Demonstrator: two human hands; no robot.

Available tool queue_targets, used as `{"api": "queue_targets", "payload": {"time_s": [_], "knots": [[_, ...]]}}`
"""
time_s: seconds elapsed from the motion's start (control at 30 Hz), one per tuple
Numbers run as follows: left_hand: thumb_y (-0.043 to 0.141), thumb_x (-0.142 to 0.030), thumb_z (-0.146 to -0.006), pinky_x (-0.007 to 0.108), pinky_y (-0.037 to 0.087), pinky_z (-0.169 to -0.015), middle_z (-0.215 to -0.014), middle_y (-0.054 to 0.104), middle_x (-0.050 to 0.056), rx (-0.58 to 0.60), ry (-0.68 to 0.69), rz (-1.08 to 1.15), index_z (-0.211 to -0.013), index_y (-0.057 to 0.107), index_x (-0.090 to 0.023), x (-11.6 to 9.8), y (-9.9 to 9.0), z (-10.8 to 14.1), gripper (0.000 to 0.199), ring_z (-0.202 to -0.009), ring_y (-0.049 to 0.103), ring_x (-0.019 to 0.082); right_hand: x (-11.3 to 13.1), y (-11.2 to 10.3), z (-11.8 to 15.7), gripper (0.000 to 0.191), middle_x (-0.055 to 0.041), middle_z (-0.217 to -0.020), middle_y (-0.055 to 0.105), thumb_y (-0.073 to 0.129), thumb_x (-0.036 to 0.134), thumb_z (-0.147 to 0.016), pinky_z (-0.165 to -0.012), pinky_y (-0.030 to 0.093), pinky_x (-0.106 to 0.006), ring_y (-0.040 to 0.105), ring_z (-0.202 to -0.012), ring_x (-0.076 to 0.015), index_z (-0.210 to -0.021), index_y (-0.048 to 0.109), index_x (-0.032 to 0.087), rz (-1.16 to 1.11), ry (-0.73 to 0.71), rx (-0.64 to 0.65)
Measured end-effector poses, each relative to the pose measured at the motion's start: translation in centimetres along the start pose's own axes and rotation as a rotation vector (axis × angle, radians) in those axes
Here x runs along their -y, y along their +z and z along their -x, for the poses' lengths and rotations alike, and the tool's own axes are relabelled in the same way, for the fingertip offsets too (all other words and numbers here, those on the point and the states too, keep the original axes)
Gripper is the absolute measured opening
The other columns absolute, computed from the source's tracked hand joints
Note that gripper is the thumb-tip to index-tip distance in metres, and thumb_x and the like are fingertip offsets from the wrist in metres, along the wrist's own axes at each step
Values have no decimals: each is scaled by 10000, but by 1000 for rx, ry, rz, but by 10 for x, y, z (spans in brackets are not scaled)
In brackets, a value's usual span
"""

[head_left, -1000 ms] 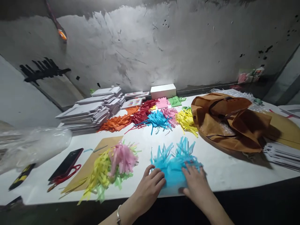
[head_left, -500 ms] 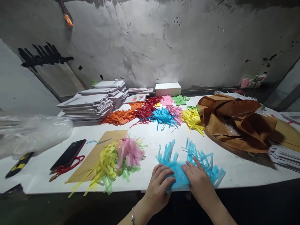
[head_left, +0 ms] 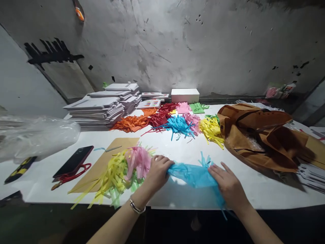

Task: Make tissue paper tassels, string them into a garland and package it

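Observation:
A light blue fringed tissue paper (head_left: 194,174) stretches between my two hands just above the table's front part. My left hand (head_left: 160,171) is closed around its left end, with the fingers bent over it. My right hand (head_left: 226,184) grips the right end, fingers along the top, and blue strips hang below it. Some fringe sticks up near the right fingers. Close to my left hand lies a bunch of fringed tissue in pink (head_left: 139,162) and yellow (head_left: 116,173), with pale green strips under it, on a brown envelope (head_left: 87,181).
Fringed paper piles in orange (head_left: 130,124), dark red (head_left: 159,121), blue (head_left: 179,125) and yellow (head_left: 211,129) lie further back. Stacks of white envelopes (head_left: 95,108) stand left. A brown bag (head_left: 256,135) sits right. A phone (head_left: 73,162) and plastic wrap (head_left: 43,135) lie at left.
My hands have moved apart, the left one leftward and up, the right one rightward. The blue tissue, bunched low between them before, is now drawn out sideways.

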State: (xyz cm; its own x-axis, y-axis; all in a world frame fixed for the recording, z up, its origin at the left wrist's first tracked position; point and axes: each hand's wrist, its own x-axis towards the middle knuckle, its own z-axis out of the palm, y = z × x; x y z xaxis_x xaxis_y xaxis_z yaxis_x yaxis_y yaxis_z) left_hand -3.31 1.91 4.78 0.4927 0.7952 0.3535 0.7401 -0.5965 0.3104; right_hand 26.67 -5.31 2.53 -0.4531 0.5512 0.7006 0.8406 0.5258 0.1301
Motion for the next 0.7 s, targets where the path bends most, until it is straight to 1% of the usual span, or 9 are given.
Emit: {"api": "queue_targets", "payload": {"time_s": [0.1, 0.17, 0.27, 0.33, 0.4, 0.47, 0.57, 0.63, 0.7], "knots": [[511, -46, -792, 558, 320, -1068, -1016, 713, 90, -139, 81, -111, -1092, 694, -211, 14, -29, -5, 388, -1028, 585, 286, -15, -14, -14, 490, -198, -1275, 668, 348, -97, -886, -1117, 412, -556, 582, -1275, -285, -1281, 601, 44, 32, 2, -53], [493, -43, -813, 591, 266, -1120, -1116, 694, 95, -234, 118, -243, -1200, 656, -221, 26, -48, 1, 456, -1114, 573, 294, -8, -16, -19, 502, -214, -1342, 620, 370, -96, -881, -1159, 354, -554, 488, -1364, -293, -1327, 563, 29, 39, -28, -77], [496, -35, -808, 702, 226, -1107, -1387, 559, 171, -238, 24, -399, -1377, 540, -198, 36, -65, 27, 594, -1332, 450, 395, 22, 6, -11, 442, -187, -1320, 644, 379, -46, -916, -1194, 313, -516, 515, -1342, -281, -1283, 606, 51, -12, -39, -9], [484, -25, -802, 737, 238, -1089, -1512, 430, 203, -223, -9, -401, -1431, 479, -186, 25, -63, 48, 649, -1429, 323, 442, 45, 31, 3, 399, -166, -1251, 692, 374, -10, -932, -1212, 287, -490, 589, -1267, -270, -1198, 663, 63, -67, 37, 50], [449, 1, -782, 687, 260, -1130, -1566, 369, 173, -183, 67, -286, -1442, 460, -198, -1, -49, 65, 689, -1477, 258, 398, 62, 53, 17, 389, -162, -1224, 706, 375, 8, -933, -1220, 269, -471, 617, -1228, -260, -1169, 680, 62, -119, 90, 75], [464, -34, -806, 551, 334, -1166, -1540, 430, 133, -83, 246, -103, -1449, 447, -204, -34, -24, 71, 666, -1465, 324, 307, 70, 66, 28, 368, -153, -1236, 702, 397, 39, -942, -1223, 261, -460, 610, -1235, -255, -1173, 682, 71, -174, 101, 70], [602, -254, -887, 491, 392, -1148, -1473, 523, 135, 72, 444, 55, -1435, 450, -165, -68, 22, 62, 576, -1430, 388, 292, 67, 68, 36, 342, -127, -1239, 704, 408, 89, -964, -1193, 330, -424, 591, -1257, -225, -1165, 684, 102, -272, 77, 71], [676, -444, -863, 525, 409, -1124, -1494, 494, 163, 165, 381, 72, -1474, 395, -139, -70, 48, 53, 738, -1412, 408, 328, 59, 63, 38, 354, -114, -1203, 721, 386, 81, -966, -1150, 398, -414, 595, -1253, -205, -1145, 689, 121, -320, 53, 82], [693, -421, -866, 559, 422, -1092, -1479, 509, 167, 198, 275, 28, -1466, 409, -154, -59, 64, 47, 715, -1364, 462, 348, 49, 56, 39, 384, -108, -1214, 717, 374, 53, -957, -1112, 446, -422, 595, -1254, -202, -1183, 674, 130, -309, 13, 115]]}}
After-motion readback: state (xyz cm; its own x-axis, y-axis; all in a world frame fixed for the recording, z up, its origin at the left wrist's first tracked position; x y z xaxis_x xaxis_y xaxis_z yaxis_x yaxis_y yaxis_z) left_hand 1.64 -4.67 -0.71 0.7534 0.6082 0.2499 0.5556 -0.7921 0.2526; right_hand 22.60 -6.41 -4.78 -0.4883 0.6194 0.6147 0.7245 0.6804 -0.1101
